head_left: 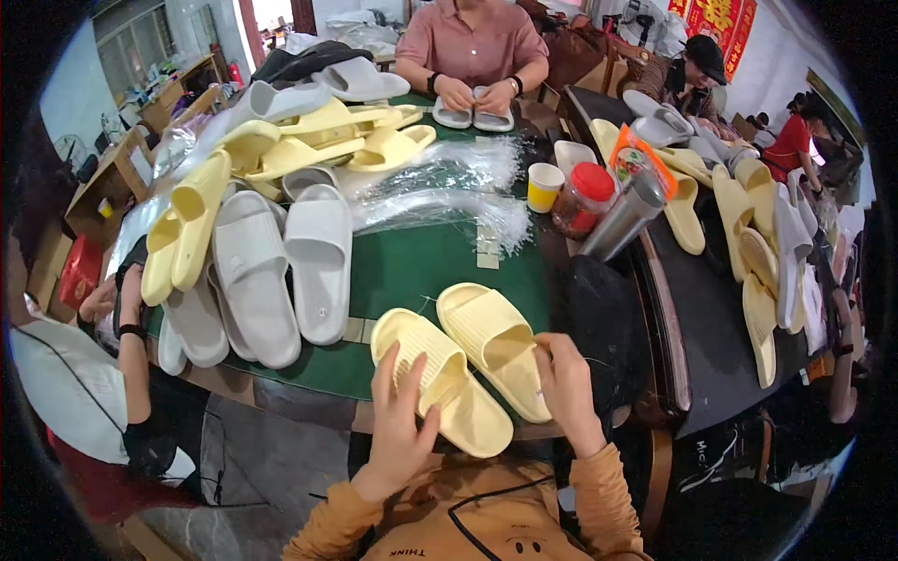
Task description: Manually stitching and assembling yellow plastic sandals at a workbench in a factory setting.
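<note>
Two pale yellow slippers with ribbed straps are right in front of me at the near edge of the table, toes pointing away. My left hand (400, 423) holds the left yellow slipper (472, 416), fingers along the outer side of its strap and thumb nearer its heel. At the right yellow slipper (479, 316), my right hand (567, 381) has its fingers closed on the outer edge beside the strap. The fingertips of the right hand are partly hidden. A thin clear thread stands up between the toes of the two slippers.
Grey slippers (319, 238) and yellow slippers (313, 140) are heaped at left, beside clear plastic strands (440, 210). At right stand a yellow-white cup (544, 190), a red-lidded jar (587, 198) and a steel flask (629, 217). Opposite, a person handles grey slippers (493, 122); others work on both sides.
</note>
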Demonstrator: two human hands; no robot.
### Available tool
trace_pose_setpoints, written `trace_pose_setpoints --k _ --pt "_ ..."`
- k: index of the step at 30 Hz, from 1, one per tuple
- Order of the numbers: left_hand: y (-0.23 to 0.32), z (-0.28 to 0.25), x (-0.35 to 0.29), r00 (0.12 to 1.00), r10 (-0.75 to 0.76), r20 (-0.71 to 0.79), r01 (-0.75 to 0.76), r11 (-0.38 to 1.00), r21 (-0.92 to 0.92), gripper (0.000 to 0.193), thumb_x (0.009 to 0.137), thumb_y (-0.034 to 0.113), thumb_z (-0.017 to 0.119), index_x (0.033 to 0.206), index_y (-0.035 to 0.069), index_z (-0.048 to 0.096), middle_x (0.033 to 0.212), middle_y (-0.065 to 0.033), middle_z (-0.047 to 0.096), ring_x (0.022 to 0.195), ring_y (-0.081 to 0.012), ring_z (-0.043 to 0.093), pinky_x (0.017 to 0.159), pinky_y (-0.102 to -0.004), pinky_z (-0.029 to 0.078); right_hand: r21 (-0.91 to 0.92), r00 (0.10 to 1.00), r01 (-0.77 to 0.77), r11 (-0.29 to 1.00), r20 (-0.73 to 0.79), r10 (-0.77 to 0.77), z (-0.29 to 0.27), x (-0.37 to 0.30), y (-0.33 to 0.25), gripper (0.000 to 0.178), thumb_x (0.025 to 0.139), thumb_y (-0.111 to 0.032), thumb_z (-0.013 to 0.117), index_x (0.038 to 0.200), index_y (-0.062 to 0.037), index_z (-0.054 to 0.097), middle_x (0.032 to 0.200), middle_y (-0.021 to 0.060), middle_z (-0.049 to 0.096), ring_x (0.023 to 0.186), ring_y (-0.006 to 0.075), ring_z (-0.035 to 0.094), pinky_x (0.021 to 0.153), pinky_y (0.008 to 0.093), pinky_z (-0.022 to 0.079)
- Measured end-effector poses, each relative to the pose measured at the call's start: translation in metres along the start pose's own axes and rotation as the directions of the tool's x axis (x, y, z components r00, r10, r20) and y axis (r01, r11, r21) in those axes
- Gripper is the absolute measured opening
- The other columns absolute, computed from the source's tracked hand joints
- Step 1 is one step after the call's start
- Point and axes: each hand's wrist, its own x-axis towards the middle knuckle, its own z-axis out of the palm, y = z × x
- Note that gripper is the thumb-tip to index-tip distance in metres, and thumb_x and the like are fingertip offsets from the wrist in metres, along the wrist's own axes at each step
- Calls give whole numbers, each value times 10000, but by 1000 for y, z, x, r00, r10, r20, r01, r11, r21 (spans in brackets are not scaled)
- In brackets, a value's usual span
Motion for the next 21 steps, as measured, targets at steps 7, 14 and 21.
trace_pose_setpoints --k 7,14,21 --pt "15 18 -26 970 1 244 -49 981 190 766 780 121 718 1467 51 388 1562 -286 122 1431 -518 131 1149 -611 160 -126 995 95 987 48 -89 6 -6 27 303 917 -34 569 1216 15 563 1097 194 605 1044 377 568 912 452 468" --pt "-6 7 -9 969 29 244 -49 996 78 685 683 -119 545 1349 40 526 1547 -244 226 1457 -479 163 1192 -524 176 -117 988 87 989 138 -70 1 -11 20 148 878 11 531 1009 23 599 906 183 630 862 366 593 788 447 491" --pt "-32 -15 11 980 55 189 -61 998 25 474 699 -135 570 1146 19 600 1485 -204 353 1439 -429 270 1165 -484 292 106 901 76 991 419 -114 -17 -13 8 79 852 -12 542 901 -5 604 856 164 647 847 370 628 750 464 516"
